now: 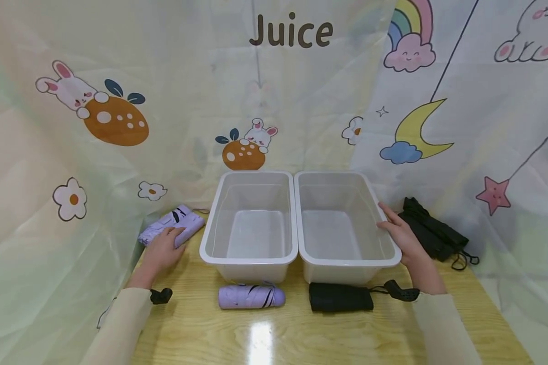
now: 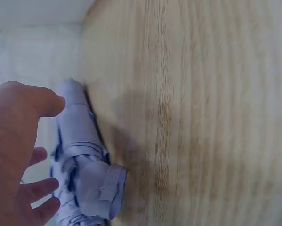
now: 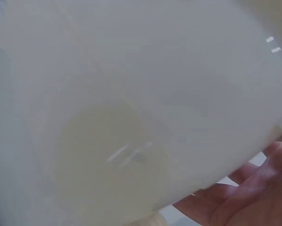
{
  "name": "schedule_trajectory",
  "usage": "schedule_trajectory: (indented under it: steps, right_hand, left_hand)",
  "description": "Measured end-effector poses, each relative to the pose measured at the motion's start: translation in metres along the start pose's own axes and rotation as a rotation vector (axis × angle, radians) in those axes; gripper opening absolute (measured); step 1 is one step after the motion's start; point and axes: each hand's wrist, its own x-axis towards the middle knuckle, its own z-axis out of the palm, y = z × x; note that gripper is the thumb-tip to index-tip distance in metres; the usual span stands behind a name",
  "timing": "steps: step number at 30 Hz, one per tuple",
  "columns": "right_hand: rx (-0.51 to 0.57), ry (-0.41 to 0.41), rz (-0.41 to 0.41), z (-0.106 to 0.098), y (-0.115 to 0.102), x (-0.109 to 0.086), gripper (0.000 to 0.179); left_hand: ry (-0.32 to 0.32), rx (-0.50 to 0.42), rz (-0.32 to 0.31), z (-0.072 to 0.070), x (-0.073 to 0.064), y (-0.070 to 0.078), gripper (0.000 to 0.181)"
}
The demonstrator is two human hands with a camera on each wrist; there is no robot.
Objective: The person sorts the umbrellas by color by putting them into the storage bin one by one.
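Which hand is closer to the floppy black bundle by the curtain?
Right. The right hand is beside the black bundle, at the right bin's rim; the left hand is far across, at the purple bundle.

Pale cloth backdrop [image 1: 178,101] rising beyond the left hand [image 1: 166,248] and the right hand [image 1: 402,235]! 1 printed rabbit [image 1: 73,94] up past the left, 1 yellow moon [image 1: 410,125] past the right, and light [image 1: 260,342] glaring off the wooden table [image 1: 201,334], nearer than either.

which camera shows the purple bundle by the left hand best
The left wrist view: the purple bundle is close, its strap visible, though cut off at bottom. The head view shows it smaller, partly behind the left hand; the right wrist view doesn't.
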Motion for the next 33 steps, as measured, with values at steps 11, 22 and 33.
schedule_trajectory:
  steps: [11, 22, 33]
  right_hand:
    - [-0.008, 0.010, -0.009, 0.003, 0.005, -0.003, 0.066]
    - [0.012, 0.009, -0.021, 0.010, 0.005, -0.003, 0.064]
    - [0.069, 0.027, -0.005, 0.006, -0.001, -0.003, 0.065]
  left_hand:
    - [-0.077, 0.025, -0.158, 0.021, 0.025, -0.010, 0.071]
    - [0.044, -0.047, -0.222, 0.050, 0.042, -0.011, 0.082]
    - [0.010, -0.018, -0.128, 0.057, 0.061, -0.019, 0.083]
